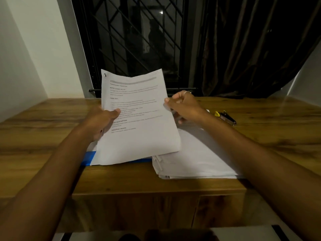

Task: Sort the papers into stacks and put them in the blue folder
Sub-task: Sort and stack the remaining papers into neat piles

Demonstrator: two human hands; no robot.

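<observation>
The left hand (102,122) has its grip on the left edge of the printed sheets (137,119), thumb on the front, and holds them tilted up over the blue folder (88,158) on the surface (43,122). The right hand (184,105) pinches their right edge. Below it lies a paper pile (196,159); beyond that, perhaps a stapler (225,117).

A: What's in front?
B: Printed white sheets (137,119), raised and tilted upright, slightly curled. A white stack (196,159) lies flat to their right.
A: The folder?
B: Blue folder (88,158), lying flat, mostly hidden behind the sheets.
</observation>
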